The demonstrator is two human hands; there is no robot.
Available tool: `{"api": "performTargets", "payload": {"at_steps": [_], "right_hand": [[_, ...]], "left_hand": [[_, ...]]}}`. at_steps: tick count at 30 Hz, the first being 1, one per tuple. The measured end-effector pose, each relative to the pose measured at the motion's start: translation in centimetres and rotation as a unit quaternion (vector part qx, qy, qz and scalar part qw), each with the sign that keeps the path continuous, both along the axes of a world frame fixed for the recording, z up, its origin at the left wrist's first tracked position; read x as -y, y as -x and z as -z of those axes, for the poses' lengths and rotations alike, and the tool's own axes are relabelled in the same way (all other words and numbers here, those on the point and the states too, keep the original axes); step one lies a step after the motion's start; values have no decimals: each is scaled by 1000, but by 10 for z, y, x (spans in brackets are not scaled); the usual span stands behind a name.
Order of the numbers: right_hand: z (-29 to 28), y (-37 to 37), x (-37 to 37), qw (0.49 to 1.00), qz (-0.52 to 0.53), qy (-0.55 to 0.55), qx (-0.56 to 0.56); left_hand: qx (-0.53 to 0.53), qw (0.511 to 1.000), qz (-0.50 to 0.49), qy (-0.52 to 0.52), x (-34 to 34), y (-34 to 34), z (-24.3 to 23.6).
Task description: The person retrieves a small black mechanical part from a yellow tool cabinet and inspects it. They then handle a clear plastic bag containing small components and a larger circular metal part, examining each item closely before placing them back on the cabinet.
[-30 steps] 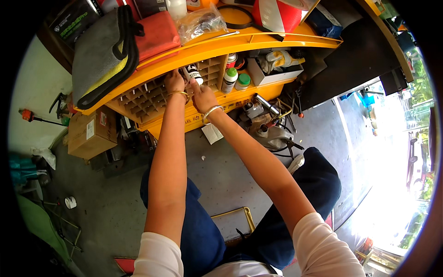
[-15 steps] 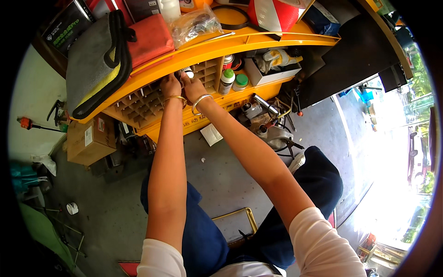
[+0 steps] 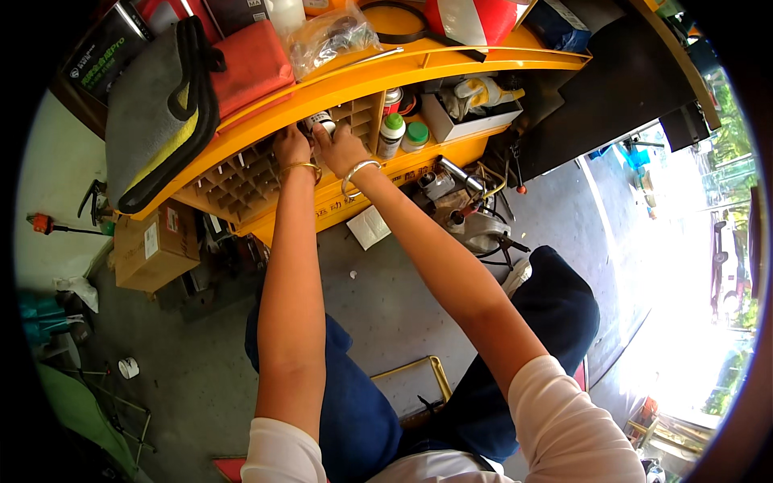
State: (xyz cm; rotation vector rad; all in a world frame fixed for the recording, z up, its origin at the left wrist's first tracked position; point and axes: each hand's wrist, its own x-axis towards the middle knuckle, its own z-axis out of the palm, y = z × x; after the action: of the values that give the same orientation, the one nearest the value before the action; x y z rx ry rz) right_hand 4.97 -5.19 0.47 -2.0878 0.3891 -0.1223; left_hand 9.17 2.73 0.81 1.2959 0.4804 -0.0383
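My left hand (image 3: 291, 149) and my right hand (image 3: 338, 149) are together at a cardboard compartment organizer (image 3: 241, 173) inside a yellow shelf unit. Their fingers are curled round a black container with a white top (image 3: 320, 119), partly inside the compartments and partly hidden by my fingers. Right of the organizer stand a green-capped bottle (image 3: 391, 135) and a green-lidded jar (image 3: 415, 137). A grey cloth (image 3: 149, 117) and a red pouch (image 3: 245, 68) lie on the top shelf above my hands.
An open white box (image 3: 467, 121) holds gloves. A cardboard box (image 3: 155, 249) is at the left. Metal tools (image 3: 471, 225) lie below the shelf. A green folding chair (image 3: 88, 406) is at lower left, and a gold metal frame (image 3: 437, 378) lies between my legs.
Both hands and the container appear slightly left and higher, as does the whole shelf in view. The container's top was briefly more covered by my fingers half a second ago.
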Motion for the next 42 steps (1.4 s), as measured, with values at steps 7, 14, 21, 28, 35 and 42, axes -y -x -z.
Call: {"api": "performTargets", "payload": {"at_steps": [7, 14, 21, 28, 35, 42], "right_hand": [[-28, 7, -10, 997, -10, 72, 9], [-18, 2, -4, 996, -29, 79, 38], [-6, -8, -6, 994, -43, 77, 62], [-10, -14, -14, 1000, 11, 6, 23], [5, -15, 2, 956, 19, -294, -12], [-29, 1, 6, 897, -32, -422, -127]], "left_hand": [[-23, 997, 27, -67, -4, -5, 0], [-12, 999, 27, -17, -4, 1, -7], [17, 998, 3, -56, 0, -2, -1], [26, 999, 15, -12, 1, 1, -5], [-12, 995, 42, -88, -6, -6, 4], [-11, 998, 44, -41, -7, -7, 7]]}}
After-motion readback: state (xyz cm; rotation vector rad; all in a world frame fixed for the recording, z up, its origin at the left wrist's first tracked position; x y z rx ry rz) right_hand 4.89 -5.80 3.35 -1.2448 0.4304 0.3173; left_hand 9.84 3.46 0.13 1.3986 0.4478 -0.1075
